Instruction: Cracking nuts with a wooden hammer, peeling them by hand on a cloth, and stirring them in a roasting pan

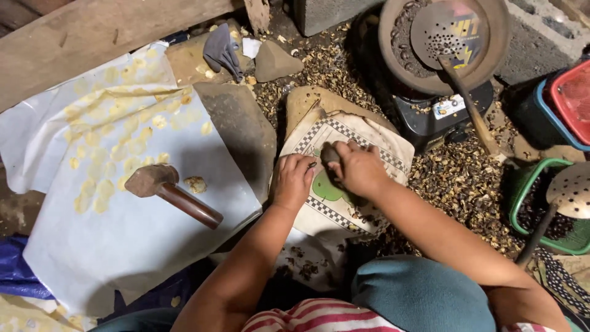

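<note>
A small dark stone (330, 154) is lying on a checkered cloth (369, 138) over a slab, the right hand (359, 169) curling tight around it. The left hand (292, 181) is resting beside it, fingers bent onto the cloth, holding nothing I can make out. A wooden-handled mallet (172, 190) is lying well apart on white paper (123, 246).

Matt white paper sheet (123, 246) at left; glossy wooden-handled hammer (172, 192) on it; rough grey stone (330, 154); perforated metal ladle (448, 31) far right

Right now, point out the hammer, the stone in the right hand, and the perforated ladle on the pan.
hammer (161, 185): head view, where head meets handle.
stone (329, 154): head view, its exposed top.
perforated ladle (444, 31): head view, its holed bowl.
</note>
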